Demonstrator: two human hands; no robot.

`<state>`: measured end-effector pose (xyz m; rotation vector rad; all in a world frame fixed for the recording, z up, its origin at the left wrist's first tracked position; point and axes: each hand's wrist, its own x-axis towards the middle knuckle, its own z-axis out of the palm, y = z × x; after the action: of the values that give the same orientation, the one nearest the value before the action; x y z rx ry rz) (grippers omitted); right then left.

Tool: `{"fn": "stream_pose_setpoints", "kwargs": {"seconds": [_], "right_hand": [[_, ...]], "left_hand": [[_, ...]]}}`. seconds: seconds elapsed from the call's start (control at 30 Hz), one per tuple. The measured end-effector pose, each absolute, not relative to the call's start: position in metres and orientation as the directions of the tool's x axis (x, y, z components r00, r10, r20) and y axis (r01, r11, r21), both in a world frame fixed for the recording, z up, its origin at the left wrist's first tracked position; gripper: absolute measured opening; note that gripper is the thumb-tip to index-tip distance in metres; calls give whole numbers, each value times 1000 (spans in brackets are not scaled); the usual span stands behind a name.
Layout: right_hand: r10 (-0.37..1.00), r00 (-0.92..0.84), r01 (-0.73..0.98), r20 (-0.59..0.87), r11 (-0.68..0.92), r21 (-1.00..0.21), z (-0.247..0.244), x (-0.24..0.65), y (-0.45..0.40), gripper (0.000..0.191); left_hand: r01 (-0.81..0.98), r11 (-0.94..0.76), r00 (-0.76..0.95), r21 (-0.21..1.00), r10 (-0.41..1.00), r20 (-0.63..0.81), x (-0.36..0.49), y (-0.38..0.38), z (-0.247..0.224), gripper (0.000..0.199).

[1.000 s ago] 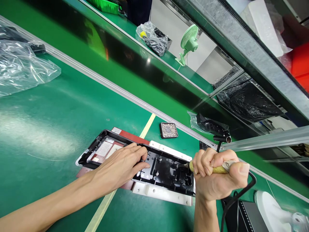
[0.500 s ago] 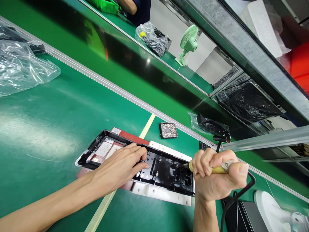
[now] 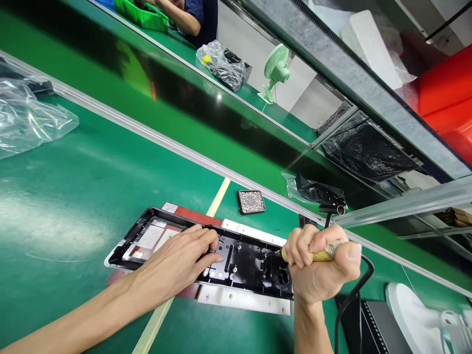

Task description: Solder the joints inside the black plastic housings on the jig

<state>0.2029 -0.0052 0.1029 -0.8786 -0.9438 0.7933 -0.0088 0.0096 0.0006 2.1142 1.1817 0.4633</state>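
A long black plastic housing [image 3: 245, 263] lies open side up on a fixture with white metal bars [image 3: 239, 299] and a red-brown base. My left hand [image 3: 188, 250] lies across its middle, fingers bent at the far rim and thumb inside, gripping it; the fingertips are partly hidden. My right hand [image 3: 320, 260] is closed round the yellow handle of a soldering iron [image 3: 321, 256] with a black cord. The iron's metal tip points left into the housing's right part, at a small black feature; whether it touches cannot be made out.
Beyond the housing stands a small black tray [image 3: 251, 202] of tiny metal parts. A metal rail [image 3: 162, 142] crosses behind it. To the right are a black tube [image 3: 332, 210], a bagged black part [image 3: 317, 191] and a white fan [image 3: 413, 314]. A co-worker [image 3: 195, 19] sits across.
The whole view has shifted slightly, with the bench scene moving left. Both hands keep their places on the housing and soldering iron; the iron's tip stays in about the same spot.
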Motion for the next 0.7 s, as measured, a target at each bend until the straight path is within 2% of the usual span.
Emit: {"fn": "stream_pose_setpoints", "kwargs": {"seconds": [0.7], "right_hand": [[851,407,-188,331,432,-882,99,202,-6,42]], "left_hand": [[630,-365,538,686,841,-47,-10,10,-4,20]]}}
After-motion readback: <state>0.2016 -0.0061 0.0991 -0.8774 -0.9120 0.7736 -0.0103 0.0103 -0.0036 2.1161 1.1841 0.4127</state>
